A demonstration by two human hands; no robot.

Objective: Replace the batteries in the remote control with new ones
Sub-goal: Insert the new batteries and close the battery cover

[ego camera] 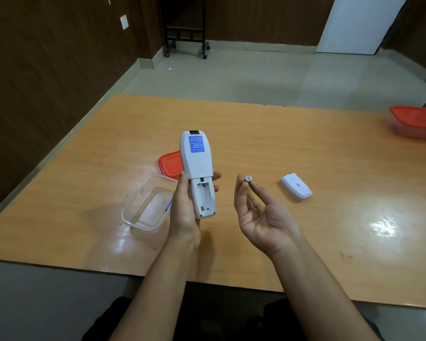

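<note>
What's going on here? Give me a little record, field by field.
left hand: holds remote upright, back facing the camera
battery bay: open, looks empty
right hand: pinches one battery at the fingertips
battery cover: off, lying on table to the right
clear tub: open, left of the remote
orange lid: behind the remote
far tub: closed, orange lid

Single head-worn wide-angle view, looking forward and down over the near edge of the wooden desk [305, 148], close above both forearms, floor and far wall beyond.
</note>
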